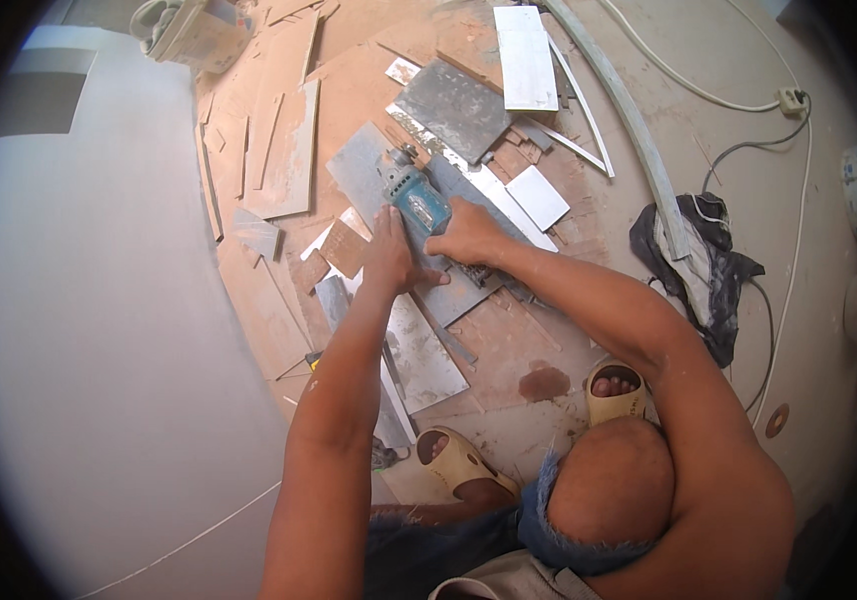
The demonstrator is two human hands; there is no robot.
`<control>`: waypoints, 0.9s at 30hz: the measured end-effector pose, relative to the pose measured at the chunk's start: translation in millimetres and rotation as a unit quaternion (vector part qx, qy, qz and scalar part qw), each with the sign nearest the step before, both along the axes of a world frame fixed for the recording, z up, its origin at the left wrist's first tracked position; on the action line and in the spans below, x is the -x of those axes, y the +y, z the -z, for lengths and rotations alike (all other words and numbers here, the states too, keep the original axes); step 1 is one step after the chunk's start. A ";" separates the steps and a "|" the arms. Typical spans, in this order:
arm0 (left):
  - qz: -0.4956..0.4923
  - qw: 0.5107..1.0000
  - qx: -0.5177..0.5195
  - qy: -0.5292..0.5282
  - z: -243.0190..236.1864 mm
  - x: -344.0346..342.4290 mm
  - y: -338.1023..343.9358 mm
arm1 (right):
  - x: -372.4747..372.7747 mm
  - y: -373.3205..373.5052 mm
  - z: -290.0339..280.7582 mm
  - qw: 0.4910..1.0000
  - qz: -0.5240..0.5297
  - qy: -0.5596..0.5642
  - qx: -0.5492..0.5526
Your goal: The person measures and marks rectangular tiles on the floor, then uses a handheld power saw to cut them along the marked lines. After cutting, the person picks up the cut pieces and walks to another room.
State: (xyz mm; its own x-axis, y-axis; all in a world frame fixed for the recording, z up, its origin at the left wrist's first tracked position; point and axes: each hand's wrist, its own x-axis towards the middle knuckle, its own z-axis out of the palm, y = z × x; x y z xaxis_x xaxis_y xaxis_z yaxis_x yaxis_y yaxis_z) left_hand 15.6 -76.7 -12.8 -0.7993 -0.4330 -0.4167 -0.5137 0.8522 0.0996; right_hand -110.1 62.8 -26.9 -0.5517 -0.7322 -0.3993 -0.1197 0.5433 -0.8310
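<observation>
My right hand [471, 234] is wrapped around the body of a teal angle grinder [419, 204], whose metal head points away from me. Beneath the grinder lies a long grey tile [355, 160], set at a slant on the floor. My left hand [392, 252] rests on this tile just left of the grinder, fingers stretched forward and thumb spread. Whether its fingertips touch the tool I cannot tell. A dark grey tile [454, 108] lies just beyond, and a white-smeared tile piece [421, 355] lies nearer my feet.
Tile offcuts cover the dusty floor, with larger tan pieces [289, 150] at left. A white box [527, 60] stands at the back. A long pale strip [639, 130] runs to a black plastic bag [714, 290] at right. Cables lead to a socket block [793, 100]. A bucket [204, 35] is far left.
</observation>
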 end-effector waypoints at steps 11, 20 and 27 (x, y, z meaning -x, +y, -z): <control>0.000 1.000 0.006 -0.022 -0.8 1.9 0.0 | 1.5 -0.1 -0.3 1.000 -0.005 -0.001 -0.003; -0.001 0.999 0.010 -0.032 -1.7 2.3 1.5 | 3.3 0.6 -1.7 1.000 -0.006 -0.011 -0.001; 0.001 1.000 0.009 -0.028 -2.7 3.3 2.2 | 5.1 0.0 2.8 1.000 -0.012 -0.002 0.004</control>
State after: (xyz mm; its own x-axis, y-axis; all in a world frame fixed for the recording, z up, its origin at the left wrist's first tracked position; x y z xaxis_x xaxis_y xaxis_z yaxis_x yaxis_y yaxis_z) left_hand 12.2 -74.5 -10.1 -0.7758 -0.4397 -0.4526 -0.5164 0.8546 0.0549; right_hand -115.2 62.8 -29.6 -0.5323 -0.7487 -0.3951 -0.1296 0.5332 -0.8360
